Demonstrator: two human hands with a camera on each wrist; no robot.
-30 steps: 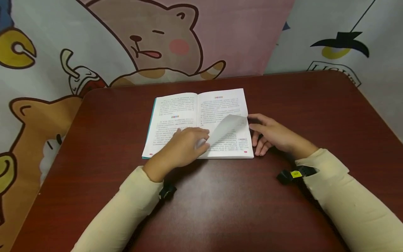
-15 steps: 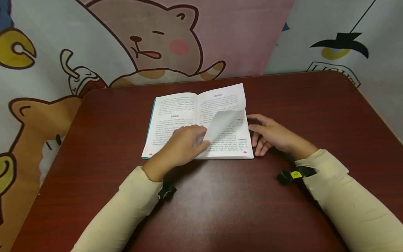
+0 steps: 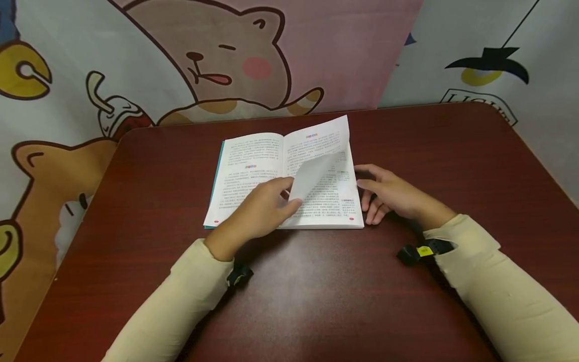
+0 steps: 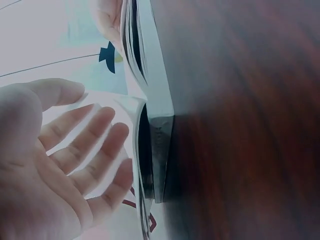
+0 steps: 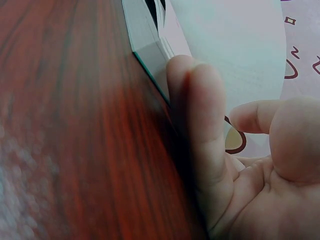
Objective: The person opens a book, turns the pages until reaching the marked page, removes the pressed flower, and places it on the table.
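An open book (image 3: 251,151) with printed pages and a teal cover edge lies on the table. My left hand (image 3: 260,208) is over its lower middle, pinching the lower corner of a right-hand page (image 3: 312,176) between thumb and fingers. That page curls up and leftward, baring printed text beneath it. In the left wrist view the left hand's fingers (image 4: 100,145) are spread and gently bent beside the book's edge. My right hand (image 3: 391,193) rests at the book's right edge, fingers loosely bent. In the right wrist view its fingertips (image 5: 182,67) are right at the page block.
The dark red-brown table (image 3: 316,291) extends around the book on every side. Behind it hangs a cloth backdrop (image 3: 344,55) with cartoon animals. A black strap device (image 3: 418,253) sits on the right wrist, another (image 3: 240,275) on the left.
The left hand's fingers have shifted slightly left, drawing the page corner with them. The page's upper corner has risen and curled further. The right hand has stayed about where it was.
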